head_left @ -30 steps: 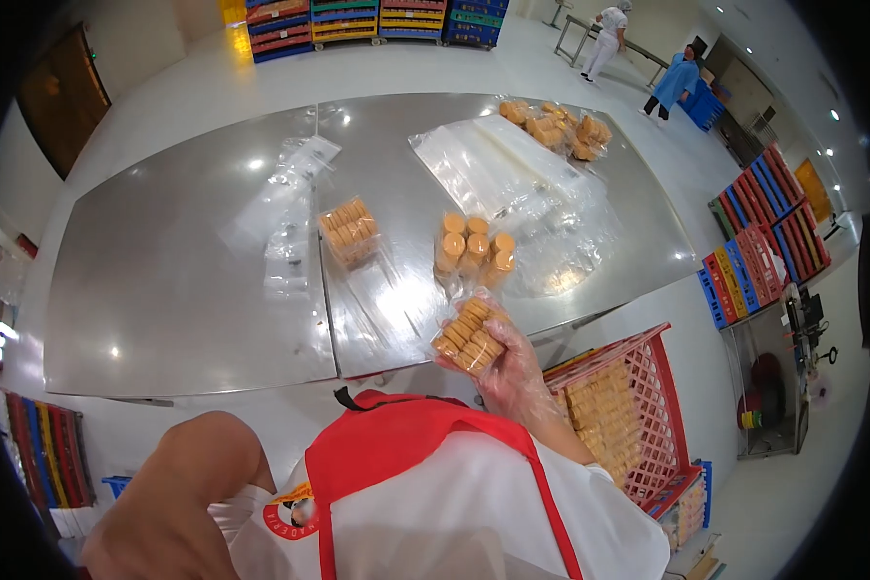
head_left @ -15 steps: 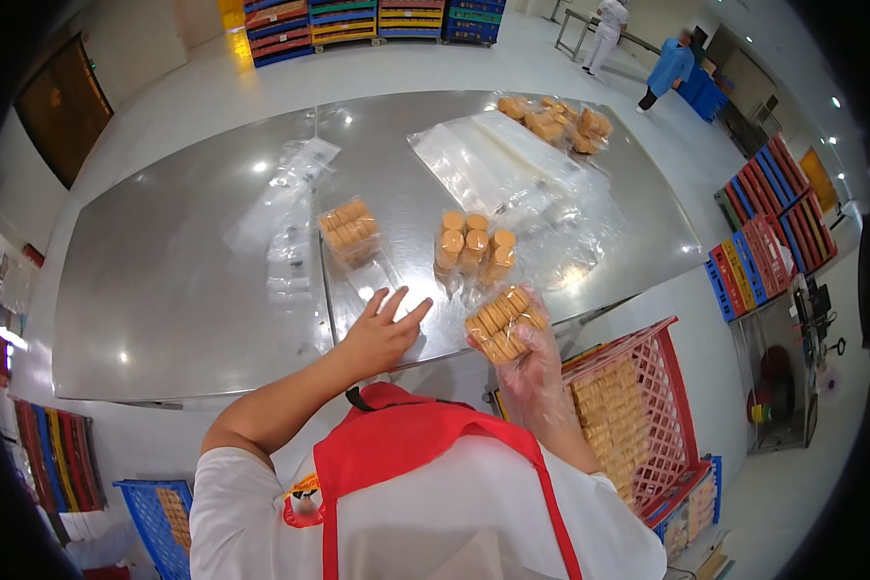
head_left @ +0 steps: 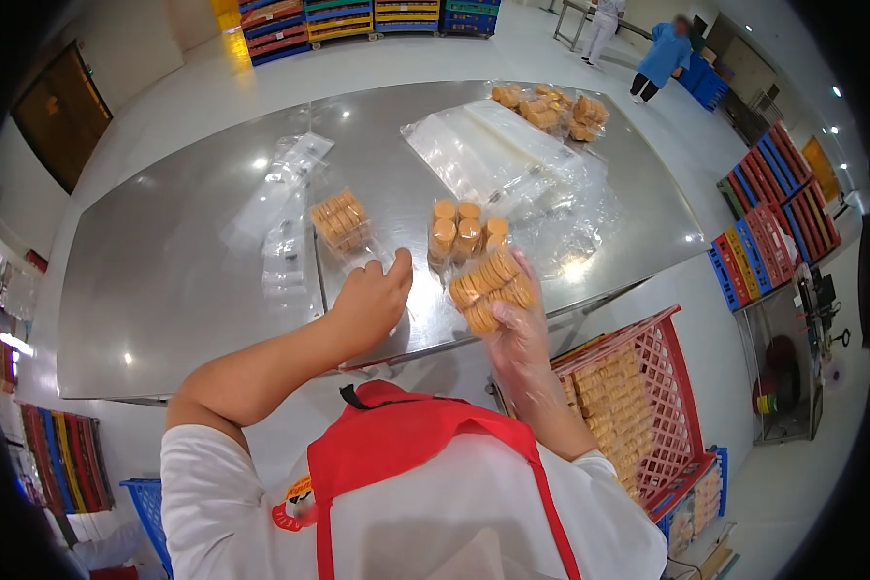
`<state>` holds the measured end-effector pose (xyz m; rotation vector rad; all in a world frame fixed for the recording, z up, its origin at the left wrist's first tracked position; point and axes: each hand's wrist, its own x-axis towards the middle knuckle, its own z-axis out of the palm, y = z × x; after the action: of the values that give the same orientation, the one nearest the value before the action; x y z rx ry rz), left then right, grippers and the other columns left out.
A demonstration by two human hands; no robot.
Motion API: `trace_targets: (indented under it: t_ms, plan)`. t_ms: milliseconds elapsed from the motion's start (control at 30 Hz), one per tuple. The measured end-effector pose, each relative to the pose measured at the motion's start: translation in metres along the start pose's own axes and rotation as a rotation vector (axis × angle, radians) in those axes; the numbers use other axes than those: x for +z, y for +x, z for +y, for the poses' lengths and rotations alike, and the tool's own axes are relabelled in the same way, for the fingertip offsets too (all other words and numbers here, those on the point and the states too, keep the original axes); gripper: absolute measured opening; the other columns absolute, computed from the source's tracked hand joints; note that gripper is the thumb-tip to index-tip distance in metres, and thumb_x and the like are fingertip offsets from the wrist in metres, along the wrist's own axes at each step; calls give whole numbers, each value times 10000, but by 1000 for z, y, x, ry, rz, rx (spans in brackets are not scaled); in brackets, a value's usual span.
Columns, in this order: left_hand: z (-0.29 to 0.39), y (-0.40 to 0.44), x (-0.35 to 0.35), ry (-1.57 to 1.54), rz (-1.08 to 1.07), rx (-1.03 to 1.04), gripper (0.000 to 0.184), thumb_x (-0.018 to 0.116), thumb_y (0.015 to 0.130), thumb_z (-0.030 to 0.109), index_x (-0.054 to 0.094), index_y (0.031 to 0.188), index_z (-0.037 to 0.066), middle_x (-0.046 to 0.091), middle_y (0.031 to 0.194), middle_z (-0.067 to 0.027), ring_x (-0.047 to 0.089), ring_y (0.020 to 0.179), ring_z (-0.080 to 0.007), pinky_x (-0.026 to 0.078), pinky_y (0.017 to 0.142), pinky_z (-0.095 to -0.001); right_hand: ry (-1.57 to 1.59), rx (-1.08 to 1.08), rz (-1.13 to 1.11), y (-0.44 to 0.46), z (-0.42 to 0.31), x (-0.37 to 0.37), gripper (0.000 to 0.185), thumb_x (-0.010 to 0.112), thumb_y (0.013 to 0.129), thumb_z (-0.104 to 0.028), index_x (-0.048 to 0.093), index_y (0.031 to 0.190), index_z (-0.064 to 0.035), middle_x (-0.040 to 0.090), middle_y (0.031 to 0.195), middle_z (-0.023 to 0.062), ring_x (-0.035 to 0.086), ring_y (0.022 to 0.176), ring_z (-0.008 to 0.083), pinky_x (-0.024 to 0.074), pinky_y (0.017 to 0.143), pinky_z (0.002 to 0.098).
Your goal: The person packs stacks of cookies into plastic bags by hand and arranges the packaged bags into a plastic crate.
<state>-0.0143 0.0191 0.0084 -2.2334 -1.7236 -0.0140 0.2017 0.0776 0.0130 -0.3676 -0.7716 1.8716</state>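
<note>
My gloved right hand grips a clear bag of round biscuits, stacked in rows, above the table's front edge. My bare left hand has its fingers curled at the loose plastic end of another bag of biscuits, which lies flat on the table. Its fingertips are partly hidden, but they seem closed on that plastic. Between the two hands, a bag of upright biscuit stacks stands on the metal table, partly behind the bag in my right hand.
Flat empty plastic bags and loose bags lie on the steel table. More bagged biscuits sit at the far right. A red crate of biscuits stands at my right. A person in blue stands beyond the table.
My left hand has gone from spread fingers to curled ones and moved slightly up at the lying bag's end. My right hand has raised its bag up and left, towards the standing stacks.
</note>
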Motion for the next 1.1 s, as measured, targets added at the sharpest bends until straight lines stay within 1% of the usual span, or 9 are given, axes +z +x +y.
trace_targets:
  t_ms: [100, 333, 400, 567, 667, 767, 867, 967, 1100]
  plan:
    - [-15, 16, -33, -143, -256, 10, 433, 604, 730, 9, 550, 1155, -54, 460, 1332, -203, 636, 820, -345, 547, 673, -407, -96, -119, -54, 17, 7, 11, 863, 731, 699, 50, 330, 1454, -64, 433, 1416, 112, 462, 1304, 263, 426, 1086, 423]
    - [-72, 58, -72, -448, -263, 18, 596, 621, 708, -27, 508, 1294, -18, 435, 1418, -166, 617, 1070, -372, 517, 888, -439, -287, -426, -272, 45, 35, 40, 768, 740, 718, 88, 441, 1403, -90, 465, 1424, 95, 485, 1282, 226, 424, 1070, 362]
    - [-79, 62, -75, -595, -226, 34, 641, 630, 683, -41, 481, 1306, -23, 402, 1461, -173, 584, 1115, -399, 492, 932, -435, -365, -402, -261, 46, 41, 43, 733, 749, 724, 74, 468, 1383, -83, 495, 1404, 107, 507, 1267, 229, 423, 1062, 352]
    - [-66, 58, -78, -638, -151, 81, 632, 645, 682, -13, 496, 1296, -10, 442, 1436, -152, 573, 1136, -387, 490, 931, -434, -853, -470, -301, 41, 40, 39, 684, 658, 692, 112, 520, 1342, -49, 526, 1367, 84, 501, 1267, 215, 398, 1070, 325]
    - [-49, 52, -84, -632, -211, 59, 628, 653, 683, -2, 496, 1291, -23, 446, 1433, -153, 588, 1105, -390, 498, 906, -436, -761, -340, -279, 34, 38, 29, 622, 719, 743, 66, 525, 1321, -56, 584, 1301, 125, 562, 1217, 224, 431, 1030, 328]
    - [-32, 49, -71, -578, -203, 47, 606, 652, 702, 27, 494, 1283, -40, 446, 1431, -159, 618, 1035, -399, 515, 860, -441, -805, -80, -152, 29, 37, 31, 601, 672, 740, 85, 518, 1309, -37, 594, 1258, 110, 585, 1169, 213, 453, 997, 322]
    - [-16, 46, -59, -511, -239, 28, 582, 648, 724, 63, 500, 1274, -59, 446, 1427, -168, 649, 964, -396, 538, 806, -445, -488, 319, -123, 34, 28, 24, 563, 645, 764, 76, 497, 1300, -15, 601, 1212, 105, 605, 1124, 217, 478, 978, 321]
    - [-1, 48, -69, -450, -351, 19, 563, 640, 740, 87, 513, 1262, -80, 446, 1428, -175, 671, 934, -374, 556, 763, -448, -162, 526, 0, 42, 38, 13, 589, 717, 745, 24, 498, 1289, -29, 605, 1209, 108, 634, 1032, 218, 519, 917, 364]
    - [23, 47, -61, -396, -360, 99, 592, 639, 739, 95, 508, 1281, -107, 433, 1441, -173, 687, 904, -342, 567, 728, -437, 384, 702, 258, 46, 70, -2, 439, 586, 881, -69, 478, 1305, -26, 573, 1251, 126, 614, 1107, 249, 519, 978, 396]
